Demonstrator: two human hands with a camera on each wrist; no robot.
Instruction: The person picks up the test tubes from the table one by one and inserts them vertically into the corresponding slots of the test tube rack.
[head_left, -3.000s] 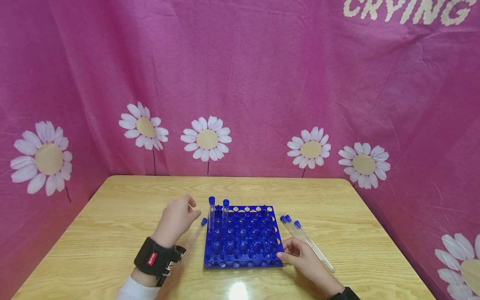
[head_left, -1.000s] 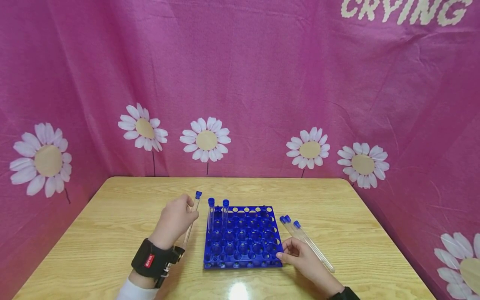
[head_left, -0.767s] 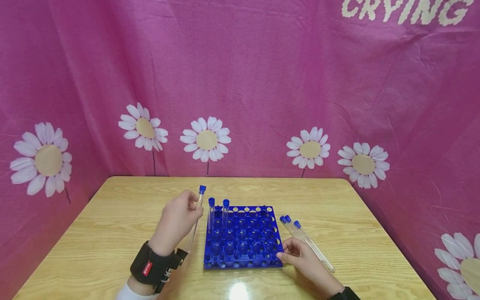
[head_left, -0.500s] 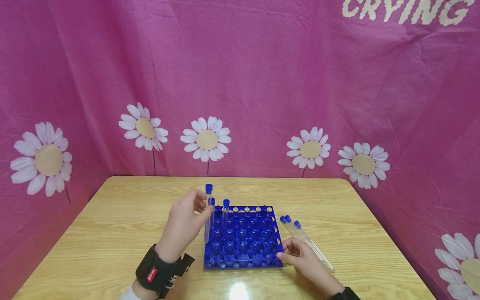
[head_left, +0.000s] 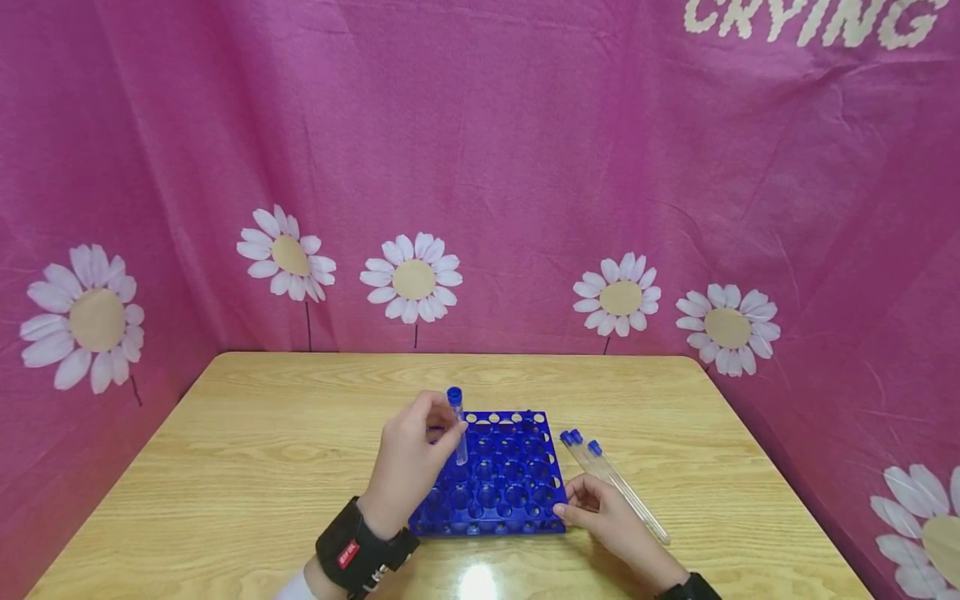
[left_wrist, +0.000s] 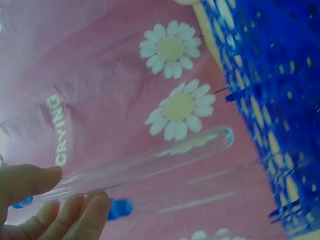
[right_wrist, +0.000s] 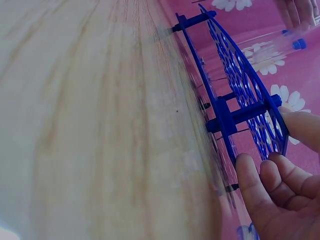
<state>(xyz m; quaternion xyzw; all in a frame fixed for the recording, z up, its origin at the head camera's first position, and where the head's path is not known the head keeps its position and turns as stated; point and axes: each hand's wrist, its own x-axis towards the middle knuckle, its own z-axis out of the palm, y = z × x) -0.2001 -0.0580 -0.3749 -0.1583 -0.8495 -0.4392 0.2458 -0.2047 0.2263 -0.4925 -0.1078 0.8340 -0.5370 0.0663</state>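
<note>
By the left hand (head_left: 408, 458) a capped tube (left_wrist: 145, 162) is pinched upright above the rack (head_left: 517, 521), presumably so its rounded end faces the holes; the rack's near right corner is gripped by the right hand (head_left: 609, 515), seemingly for steadiness; right of the rack, three tubes (head_left: 628, 492) are laid.

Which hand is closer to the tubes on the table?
Right. The right hand is beside the loose tubes; the left hand, farther, holds another tube over the blue rack.
</note>
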